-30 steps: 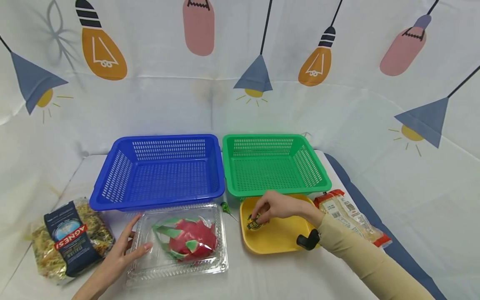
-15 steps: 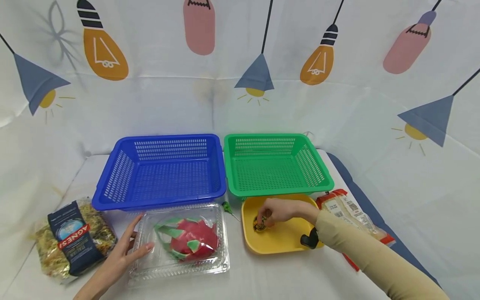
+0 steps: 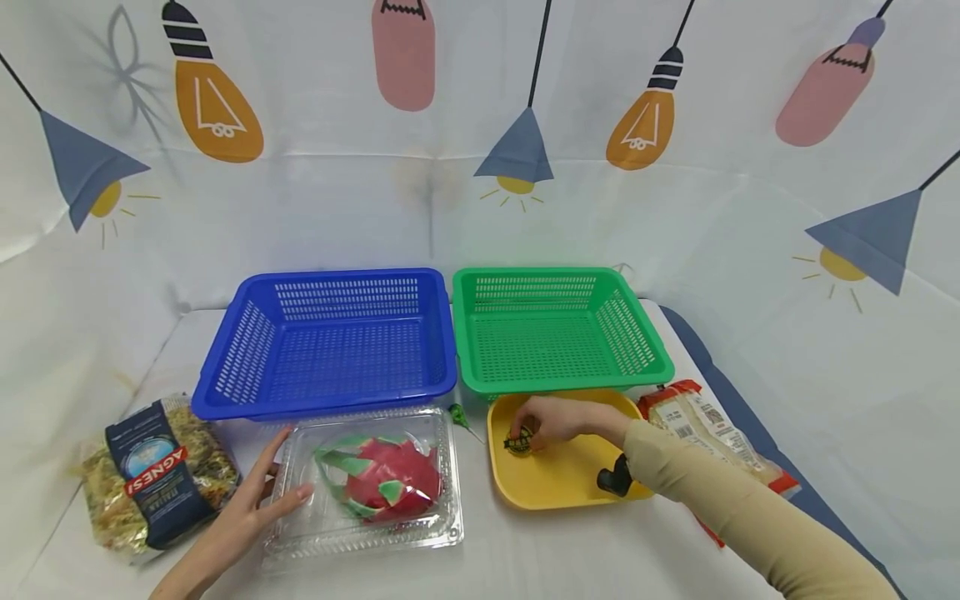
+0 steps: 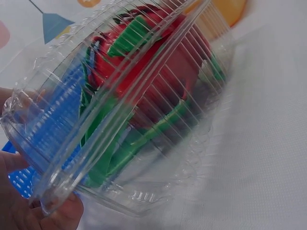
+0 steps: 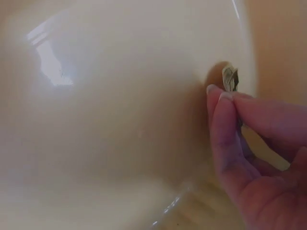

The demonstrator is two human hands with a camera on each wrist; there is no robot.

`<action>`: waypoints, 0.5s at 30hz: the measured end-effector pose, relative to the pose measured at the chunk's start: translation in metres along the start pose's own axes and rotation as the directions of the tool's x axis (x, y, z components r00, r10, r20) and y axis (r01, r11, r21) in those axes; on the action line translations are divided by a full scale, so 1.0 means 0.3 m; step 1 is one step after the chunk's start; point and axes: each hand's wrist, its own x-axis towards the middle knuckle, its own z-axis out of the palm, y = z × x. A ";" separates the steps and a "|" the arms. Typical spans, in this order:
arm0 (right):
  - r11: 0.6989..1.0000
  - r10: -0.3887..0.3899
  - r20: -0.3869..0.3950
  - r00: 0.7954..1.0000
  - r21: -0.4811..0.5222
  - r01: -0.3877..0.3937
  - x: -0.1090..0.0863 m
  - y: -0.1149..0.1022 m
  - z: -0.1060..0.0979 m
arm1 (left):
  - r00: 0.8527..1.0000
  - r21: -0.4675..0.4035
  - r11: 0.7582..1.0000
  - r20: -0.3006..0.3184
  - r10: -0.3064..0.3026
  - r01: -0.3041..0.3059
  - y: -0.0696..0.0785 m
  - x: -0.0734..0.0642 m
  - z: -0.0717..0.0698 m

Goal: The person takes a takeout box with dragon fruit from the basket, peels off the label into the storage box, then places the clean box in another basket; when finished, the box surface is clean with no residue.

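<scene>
R grip (image 3: 558, 421), blk/yel item (image 3: 517, 443), btwn fingertips (image 5: 222, 112)

At 7 o'clock from the head view's centre, the box (image 3: 367, 543) is thin, glossy, clear plastic with ridged edges. The tray (image 3: 555, 483) at 5 is smooth, shiny yellow plastic. Pierced moulded plastic with a soft sheen forms the blue basket (image 3: 352, 354) and green basket (image 3: 540, 350). Crinkled, glossy film wraps the pasta bag (image 3: 161, 479) at 8 and the red-ended packet (image 3: 716, 433) at 4. The sleeve (image 3: 735, 504) is matt cloth, the table cover (image 4: 264, 143) finely textured, the backdrop (image 3: 345, 208) at 12 dull and creased
</scene>
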 end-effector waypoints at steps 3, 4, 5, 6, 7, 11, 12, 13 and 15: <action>0.999 -0.009 0.000 1.000 -0.045 0.009 0.005 -0.001 0.003 | 1.000 0.000 1.000 0.004 -0.016 0.016 0.001 0.001 0.001; 0.998 -0.014 0.001 1.000 -0.057 0.014 0.005 -0.001 0.003 | 1.000 -0.001 1.000 0.004 -0.018 0.018 0.001 0.002 0.002; 0.998 -0.018 0.000 1.000 -0.067 0.018 0.007 -0.002 0.003 | 1.000 0.000 1.000 0.005 -0.023 0.023 0.001 0.002 0.002; 0.997 -0.021 0.000 1.000 -0.074 0.021 0.008 -0.002 0.004 | 1.000 0.001 1.000 0.004 -0.022 0.022 0.002 0.001 0.002; 0.996 -0.025 -0.002 1.000 -0.086 0.024 0.009 -0.001 0.004 | 1.000 0.004 1.000 0.002 -0.019 0.019 0.002 0.001 0.002; 0.988 -0.058 -0.014 0.998 -0.143 0.055 0.019 0.000 0.014 | 1.000 0.024 1.000 -0.002 -0.010 0.010 0.000 0.000 0.000; 0.984 -0.065 -0.018 0.998 -0.165 0.061 0.022 -0.001 0.017 | 1.000 0.028 1.000 -0.003 -0.008 0.008 0.000 0.000 -0.001; 0.980 -0.075 -0.021 0.997 -0.187 0.070 0.025 -0.002 0.021 | 1.000 0.029 1.000 -0.002 -0.008 0.009 -0.001 0.001 -0.001; 0.969 -0.091 -0.027 0.995 -0.233 0.083 0.032 -0.006 0.028 | 1.000 0.026 1.000 0.000 -0.006 0.006 -0.002 0.002 -0.001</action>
